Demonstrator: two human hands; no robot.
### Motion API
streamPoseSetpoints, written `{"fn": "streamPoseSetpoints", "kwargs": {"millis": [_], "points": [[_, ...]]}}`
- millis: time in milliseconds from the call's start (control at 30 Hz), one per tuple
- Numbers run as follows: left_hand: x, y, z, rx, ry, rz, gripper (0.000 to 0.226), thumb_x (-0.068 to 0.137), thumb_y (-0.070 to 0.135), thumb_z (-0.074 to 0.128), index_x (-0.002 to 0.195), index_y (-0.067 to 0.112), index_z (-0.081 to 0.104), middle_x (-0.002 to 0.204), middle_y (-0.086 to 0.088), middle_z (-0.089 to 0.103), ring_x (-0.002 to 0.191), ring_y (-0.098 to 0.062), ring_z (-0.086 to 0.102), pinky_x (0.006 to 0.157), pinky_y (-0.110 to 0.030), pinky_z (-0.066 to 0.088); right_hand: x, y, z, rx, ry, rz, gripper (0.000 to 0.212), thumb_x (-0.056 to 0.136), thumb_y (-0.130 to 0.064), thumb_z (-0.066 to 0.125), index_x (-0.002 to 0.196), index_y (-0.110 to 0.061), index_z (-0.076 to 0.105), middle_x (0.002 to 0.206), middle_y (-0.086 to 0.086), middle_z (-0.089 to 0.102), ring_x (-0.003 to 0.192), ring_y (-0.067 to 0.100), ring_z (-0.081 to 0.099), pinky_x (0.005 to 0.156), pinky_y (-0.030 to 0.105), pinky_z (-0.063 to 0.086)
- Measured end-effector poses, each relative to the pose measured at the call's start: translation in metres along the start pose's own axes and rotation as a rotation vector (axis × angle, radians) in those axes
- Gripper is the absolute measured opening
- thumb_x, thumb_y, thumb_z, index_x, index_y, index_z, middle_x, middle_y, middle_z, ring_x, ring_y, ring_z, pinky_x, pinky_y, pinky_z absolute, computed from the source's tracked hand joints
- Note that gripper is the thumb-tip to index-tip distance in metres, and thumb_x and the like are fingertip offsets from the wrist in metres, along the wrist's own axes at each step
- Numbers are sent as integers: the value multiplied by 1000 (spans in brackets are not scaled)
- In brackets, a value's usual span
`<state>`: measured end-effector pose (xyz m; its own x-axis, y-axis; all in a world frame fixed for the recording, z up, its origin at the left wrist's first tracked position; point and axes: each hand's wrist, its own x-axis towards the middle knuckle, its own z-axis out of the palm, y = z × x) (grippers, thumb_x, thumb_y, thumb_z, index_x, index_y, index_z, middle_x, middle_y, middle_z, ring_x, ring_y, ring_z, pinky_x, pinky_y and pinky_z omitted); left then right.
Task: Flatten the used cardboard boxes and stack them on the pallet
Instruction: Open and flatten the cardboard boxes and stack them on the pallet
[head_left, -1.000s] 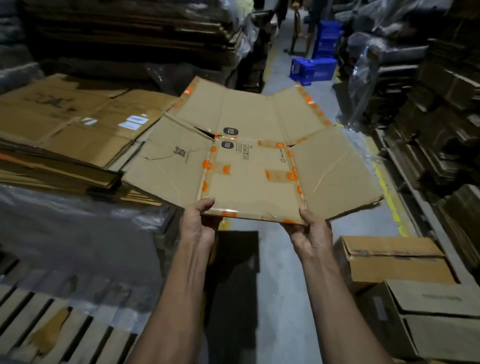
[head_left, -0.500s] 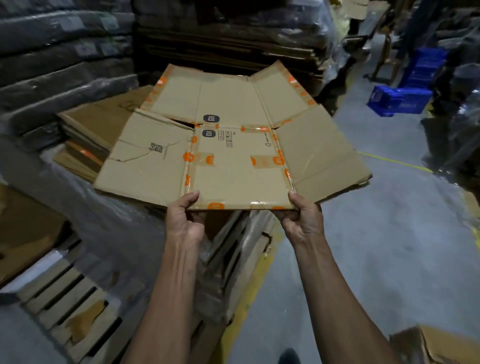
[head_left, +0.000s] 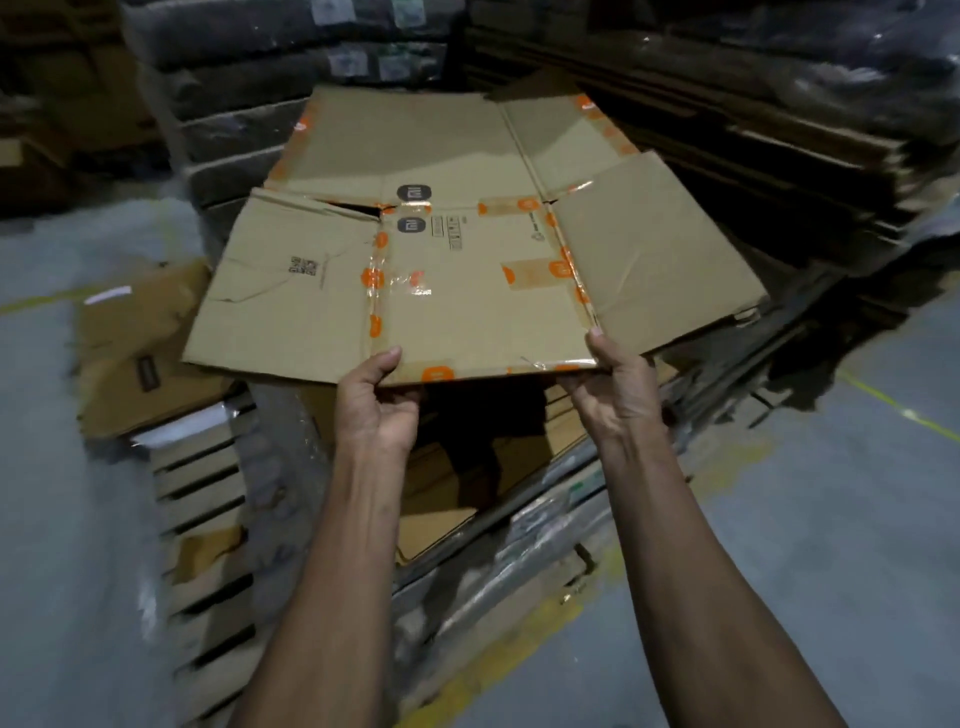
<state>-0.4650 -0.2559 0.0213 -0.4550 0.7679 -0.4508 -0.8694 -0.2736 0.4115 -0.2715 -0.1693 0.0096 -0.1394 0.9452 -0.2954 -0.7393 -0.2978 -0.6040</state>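
Flattened cardboard box (head_left: 467, 270) — matte brown corrugated sheet, flaps splayed, seams bearing glossy clear tape with orange dots — held level above a slatted wooden pallet (head_left: 202, 519), near edge pinched by left hand (head_left: 376, 402) and right hand (head_left: 618, 387).

My hands (left (head_left: 376, 410), right (head_left: 618, 397)) hold the flattened box (head_left: 467, 270) by its near edge. Below it lies the pallet (head_left: 208, 519), wrapped stacks (head_left: 249, 104) behind.

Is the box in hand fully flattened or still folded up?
Flattened: the box is spread in one sheet, flaps out, both hands gripping its near edge.
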Motion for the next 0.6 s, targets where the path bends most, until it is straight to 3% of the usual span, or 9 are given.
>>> {"fn": "streamPoseSetpoints", "kwargs": {"millis": [100,167,200,267,300,367,433,500,600], "points": [[10,-13,18,-67,-14,-8,20,89,-15,52,89,2,62,69,-13,73,57,-24,72,53,-37,61,32,-15,4,25,-7,25,13,95,-1,59,107,3,62,109,25,69,97,37,69,57,50,59],[24,-30,27,-106,6,-23,15,91,-12,54,93,2,62,74,-16,74,61,-27,73,49,-38,59,64,-18,2,65,35,56,29,95,-11,63,122,-1,56,114,26,69,99,39,71,60,53,59],[34,-40,26,-97,20,-27,12,92,-8,57,96,2,62,84,-18,75,71,-29,74,55,-38,60,78,-15,0,78,69,78,38,96,-17,64,129,-3,52,115,26,69,98,40,72,62,55,60],[58,-63,21,-20,114,-50,12,94,1,61,106,3,62,120,-19,68,107,-30,68,86,-41,58,100,-8,-5,38,130,143,44,99,-24,61,136,-6,48,117,26,68,97,38,72,68,58,60],[67,-73,16,16,173,-78,19,96,7,62,114,2,59,135,-20,60,121,-31,61,99,-41,52,108,-1,-10,-26,158,194,42,100,-21,60,137,-5,47,118,25,67,96,39,72,71,58,60],[75,-88,3,94,262,-154,40,99,19,61,130,-2,50,145,-24,49,133,-34,51,107,-42,45,116,10,-22,-229,205,299,33,100,-7,55,130,4,48,116,25,66,90,37,71,70,51,62],[78,-98,-6,153,261,-206,41,99,26,60,129,0,50,141,-28,50,127,-36,56,101,-41,51,121,19,-31,-404,243,330,28,99,6,51,127,7,47,114,30,63,84,36,69,58,42,62],[84,-103,-14,216,265,-202,36,99,29,60,125,5,54,132,-29,57,113,-34,64,83,-37,60,126,25,-36,-450,267,290,35,98,11,49,132,8,46,120,31,62,92,38,68,54,37,61],[89,-105,-8,255,261,-190,21,100,27,57,108,8,61,121,-29,62,90,-28,68,68,-30,61,130,26,-26,-426,318,206,37,96,15,49,133,13,46,126,33,59,110,44,65,82,41,60]]}}
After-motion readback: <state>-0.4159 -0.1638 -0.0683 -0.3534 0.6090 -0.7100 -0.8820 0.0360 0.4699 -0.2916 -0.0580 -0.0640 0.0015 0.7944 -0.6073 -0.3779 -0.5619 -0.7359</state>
